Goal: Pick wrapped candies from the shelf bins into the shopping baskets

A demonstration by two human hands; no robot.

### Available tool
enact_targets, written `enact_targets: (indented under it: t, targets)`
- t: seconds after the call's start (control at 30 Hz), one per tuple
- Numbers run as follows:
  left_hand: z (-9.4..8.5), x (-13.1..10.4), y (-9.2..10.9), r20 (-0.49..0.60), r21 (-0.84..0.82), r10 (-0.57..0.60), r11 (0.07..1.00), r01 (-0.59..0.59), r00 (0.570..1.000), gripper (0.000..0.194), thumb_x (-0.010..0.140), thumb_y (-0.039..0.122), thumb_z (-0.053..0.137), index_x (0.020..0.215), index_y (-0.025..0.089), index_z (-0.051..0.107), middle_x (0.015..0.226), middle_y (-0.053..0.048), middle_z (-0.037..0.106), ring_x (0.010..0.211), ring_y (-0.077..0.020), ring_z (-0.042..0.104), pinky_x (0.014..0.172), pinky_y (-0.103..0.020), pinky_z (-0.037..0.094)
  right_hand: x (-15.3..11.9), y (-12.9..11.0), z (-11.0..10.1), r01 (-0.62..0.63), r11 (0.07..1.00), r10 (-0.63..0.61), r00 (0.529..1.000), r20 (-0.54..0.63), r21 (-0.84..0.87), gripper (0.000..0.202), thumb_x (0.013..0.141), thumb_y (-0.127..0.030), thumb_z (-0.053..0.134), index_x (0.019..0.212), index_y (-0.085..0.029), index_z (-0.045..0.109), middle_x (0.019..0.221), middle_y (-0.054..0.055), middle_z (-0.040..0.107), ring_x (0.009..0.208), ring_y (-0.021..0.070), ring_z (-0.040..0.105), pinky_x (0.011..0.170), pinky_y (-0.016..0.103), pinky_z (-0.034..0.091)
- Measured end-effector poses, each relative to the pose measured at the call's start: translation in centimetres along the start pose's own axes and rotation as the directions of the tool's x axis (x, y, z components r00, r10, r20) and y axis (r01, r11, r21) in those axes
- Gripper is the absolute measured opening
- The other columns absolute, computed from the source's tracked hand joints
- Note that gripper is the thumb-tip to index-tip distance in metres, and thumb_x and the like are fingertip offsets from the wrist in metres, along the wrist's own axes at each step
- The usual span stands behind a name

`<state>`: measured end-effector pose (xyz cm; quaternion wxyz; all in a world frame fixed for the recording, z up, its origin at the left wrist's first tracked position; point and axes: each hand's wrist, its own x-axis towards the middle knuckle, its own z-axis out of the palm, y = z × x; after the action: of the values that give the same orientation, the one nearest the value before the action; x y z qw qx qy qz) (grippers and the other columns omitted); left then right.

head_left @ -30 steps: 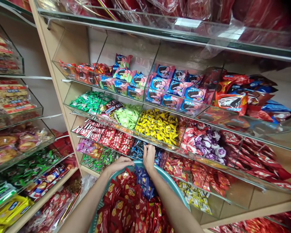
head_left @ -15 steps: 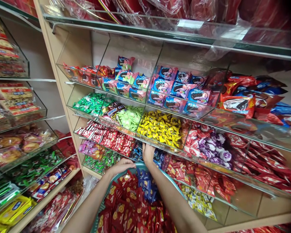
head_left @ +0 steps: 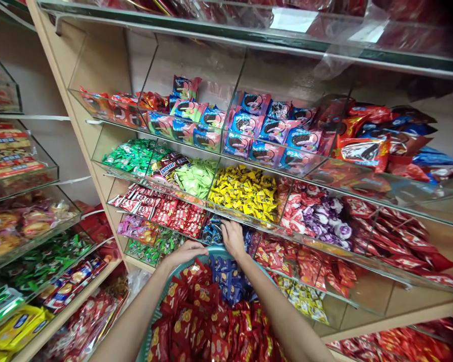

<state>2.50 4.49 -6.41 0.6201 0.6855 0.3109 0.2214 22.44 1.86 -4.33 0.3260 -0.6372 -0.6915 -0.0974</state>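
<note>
A teal plastic basket [head_left: 162,296] is below me, filled with red packets [head_left: 191,322] and a patch of dark blue packets [head_left: 230,281]. My left hand [head_left: 186,251] is closed on its far left rim. Just beyond the rim, my right hand [head_left: 234,239] is at the front of a bin of blue-and-black wrapped candies [head_left: 211,229]. Its fingers curl down with the tips near the blue wrappers. Whatever lies under the palm is hidden. Right above that hand runs the edge of a shelf holding yellow candies [head_left: 245,196].
Glass-fronted shelves hold green candies [head_left: 130,156], blue-and-pink cookie packs [head_left: 245,123], purple-and-white candies [head_left: 332,216] and red packets [head_left: 396,236]. A second rack with packaged snacks [head_left: 13,151] stands at the left. Clear dividers and shelf lips project around the bins.
My right hand has drawn back a little from under the shelf edge, so more of its fingers show. My left hand stays at the basket rim. The view has shifted slightly.
</note>
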Motion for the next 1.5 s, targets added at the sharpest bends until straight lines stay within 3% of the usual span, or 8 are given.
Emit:
enact_targets:
  t: [0.3,0.43,0.6,0.8,1.07,1.3,1.4,1.5]
  targets:
    - [0.0,-0.2,0.7,-0.001,0.011,-0.010,1.000,0.010,1.000,0.036,0.067,0.045,0.060,0.080,0.013,0.068,0.083,-0.006,0.067,0.078,-0.0168,0.057,0.070,-0.022,0.039,-0.9,6.1,-0.1,-0.344,0.938,0.339,0.936,-0.090,-0.040,0.040,0.074,-0.005,0.028,0.105,-0.008,0.053,0.098,0.015,0.058,0.100,0.0246,0.047,0.093,0.038,0.031]
    - [0.0,-0.2,0.6,-0.003,0.015,-0.001,1.000,0.001,1.000,0.035,0.067,0.044,0.060,0.080,0.012,0.068,0.084,-0.006,0.067,0.080,-0.0174,0.057,0.071,-0.022,0.039,-0.7,5.5,-0.1,-0.364,0.903,0.391,0.917,0.084,-0.227,0.053,0.066,-0.001,0.035,0.118,-0.008,0.044,0.112,0.015,0.051,0.111,0.0253,0.040,0.096,0.035,0.027]
    - [0.0,-0.3,0.7,-0.001,0.014,0.001,1.000,-0.001,1.000,0.035,0.067,0.043,0.060,0.080,0.012,0.068,0.084,-0.006,0.067,0.079,-0.0170,0.057,0.071,-0.023,0.039,0.0,4.1,-0.3,-0.302,0.814,0.478,0.834,0.276,-0.497,0.049,0.073,0.002,0.033,0.119,-0.009,0.045,0.121,0.020,0.045,0.118,0.0272,0.035,0.098,0.041,0.022]
    - [0.0,-0.3,0.5,-0.003,0.014,0.001,1.000,-0.001,1.000,0.035,0.067,0.043,0.060,0.080,0.012,0.068,0.083,-0.007,0.067,0.079,-0.0175,0.057,0.071,-0.024,0.039,0.1,3.4,-1.1,-0.255,0.823,0.476,0.797,0.371,-0.508,0.040,0.077,0.000,0.031,0.107,-0.012,0.055,0.111,0.019,0.052,0.103,0.0265,0.049,0.082,0.037,0.038]
    - [-0.1,-0.2,0.3,-0.004,0.027,0.010,1.000,-0.009,1.000,0.035,0.067,0.044,0.060,0.080,0.013,0.068,0.084,-0.006,0.067,0.080,-0.0173,0.058,0.072,-0.023,0.039,0.1,3.5,-1.7,-0.246,0.847,0.472,0.755,0.455,-0.471,0.038,0.078,0.001,0.030,0.099,-0.011,0.060,0.099,0.017,0.059,0.092,0.0222,0.057,0.072,0.028,0.041]
    - [-0.2,-0.1,0.2,0.006,0.031,0.006,1.000,-0.006,1.000,0.037,0.067,0.046,0.059,0.081,0.013,0.068,0.083,-0.006,0.067,0.080,-0.0175,0.057,0.072,-0.023,0.039,-1.0,3.3,-3.7,-0.229,0.915,0.352,0.854,0.382,-0.331,0.034,0.079,-0.007,0.037,0.111,-0.012,0.051,0.098,0.014,0.060,0.095,0.0214,0.054,0.079,0.029,0.040]
    - [-0.1,-0.1,0.4,0.006,0.026,0.004,1.000,-0.005,1.000,0.037,0.066,0.046,0.059,0.081,0.013,0.068,0.084,-0.006,0.067,0.080,-0.0173,0.057,0.072,-0.023,0.039,-1.5,3.9,-3.9,-0.371,0.928,0.349,0.901,0.259,0.039,0.030,0.077,-0.016,0.046,0.106,-0.012,0.054,0.096,0.012,0.062,0.090,0.0195,0.057,0.080,0.029,0.042]
    - [-0.1,-0.2,0.5,0.004,0.037,0.006,0.999,-0.006,1.000,0.037,0.067,0.046,0.059,0.081,0.013,0.068,0.086,-0.006,0.067,0.081,-0.0176,0.057,0.073,-0.023,0.040,-1.9,4.2,-3.3,-0.514,0.654,0.449,0.854,0.262,0.555,0.032,0.068,-0.026,0.058,0.096,-0.012,0.058,0.087,0.010,0.064,0.081,0.0183,0.060,0.074,0.030,0.048]
